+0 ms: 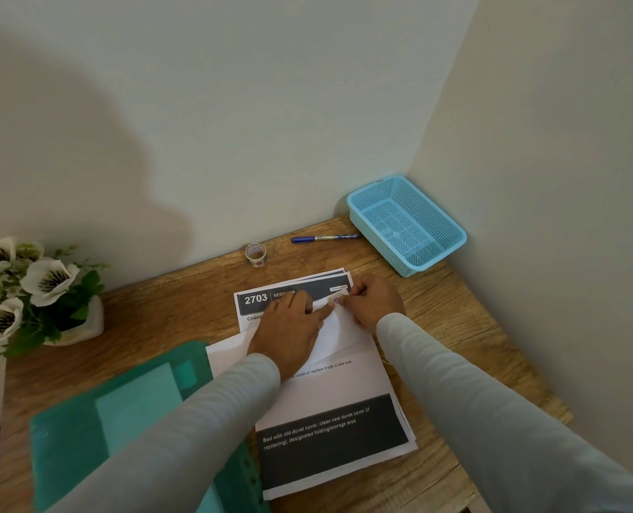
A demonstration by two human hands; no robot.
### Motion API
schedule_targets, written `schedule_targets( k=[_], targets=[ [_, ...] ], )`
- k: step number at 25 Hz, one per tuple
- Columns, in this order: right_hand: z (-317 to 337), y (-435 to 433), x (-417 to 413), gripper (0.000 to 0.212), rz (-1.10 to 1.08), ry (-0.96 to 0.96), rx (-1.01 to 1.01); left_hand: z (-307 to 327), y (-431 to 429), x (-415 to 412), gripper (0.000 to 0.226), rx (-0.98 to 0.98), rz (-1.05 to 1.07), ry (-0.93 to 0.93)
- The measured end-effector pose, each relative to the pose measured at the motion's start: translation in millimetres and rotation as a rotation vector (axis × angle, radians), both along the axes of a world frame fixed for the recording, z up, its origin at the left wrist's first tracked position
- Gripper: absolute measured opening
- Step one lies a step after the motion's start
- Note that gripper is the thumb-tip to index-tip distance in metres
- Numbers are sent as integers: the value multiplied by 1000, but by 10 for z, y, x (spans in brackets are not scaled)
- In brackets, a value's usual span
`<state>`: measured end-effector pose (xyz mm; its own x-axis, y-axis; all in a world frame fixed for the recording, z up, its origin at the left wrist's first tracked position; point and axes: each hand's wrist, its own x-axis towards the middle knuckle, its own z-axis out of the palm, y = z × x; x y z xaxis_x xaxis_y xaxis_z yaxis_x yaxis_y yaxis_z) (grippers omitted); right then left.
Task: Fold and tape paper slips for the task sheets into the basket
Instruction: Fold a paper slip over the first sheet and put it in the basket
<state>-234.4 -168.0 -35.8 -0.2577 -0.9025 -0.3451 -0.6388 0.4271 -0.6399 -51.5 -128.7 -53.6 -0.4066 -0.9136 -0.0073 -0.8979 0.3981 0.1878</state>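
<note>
A white folded paper slip (331, 333) lies on top of the printed task sheets (330, 405), whose header reads 2703. My left hand (289, 327) lies flat on the slip with straight fingers and presses it down. My right hand (372, 301) pinches a small piece of tape at the slip's upper corner, where the fingertips of both hands meet. A light blue mesh basket (442, 225) stands empty in the far right corner of the table. The tape roll (255, 254) stands near the wall behind the sheets.
A blue marker pen (324, 238) lies between the tape roll and the basket. A green plastic folder (122, 420) lies at the near left, partly under my left sleeve. A white pot of artificial flowers (41, 290) stands at the left. Walls close off the back and right.
</note>
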Motion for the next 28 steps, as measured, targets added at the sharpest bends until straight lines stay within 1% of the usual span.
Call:
schedule_targets(
  k=[4, 7, 12, 16, 19, 23, 28],
  targets=[
    [32, -45, 33, 34, -16, 32, 29, -5, -16, -11, 54, 18, -12, -26],
    [44, -52, 48, 32, -17, 77, 29, -29, -18, -4, 50, 15, 2, 12],
    [-28, 15, -48, 21, 5, 13, -24, -68, -16, 21, 46, 9, 11, 55],
    [7, 5, 1, 28, -7, 56, -26, -87, -26, 30, 45, 10, 4, 58],
    [17, 18, 10, 27, 39, 113, -22, -101, -20, 39, 45, 9, 7, 88],
    [17, 75, -36, 31, 92, 74, -40, -95, -23, 40, 49, 36, 66, 166],
    [62, 35, 102, 34, 68, 213, -2, -70, -9, 35, 51, 48, 63, 151]
  ],
)
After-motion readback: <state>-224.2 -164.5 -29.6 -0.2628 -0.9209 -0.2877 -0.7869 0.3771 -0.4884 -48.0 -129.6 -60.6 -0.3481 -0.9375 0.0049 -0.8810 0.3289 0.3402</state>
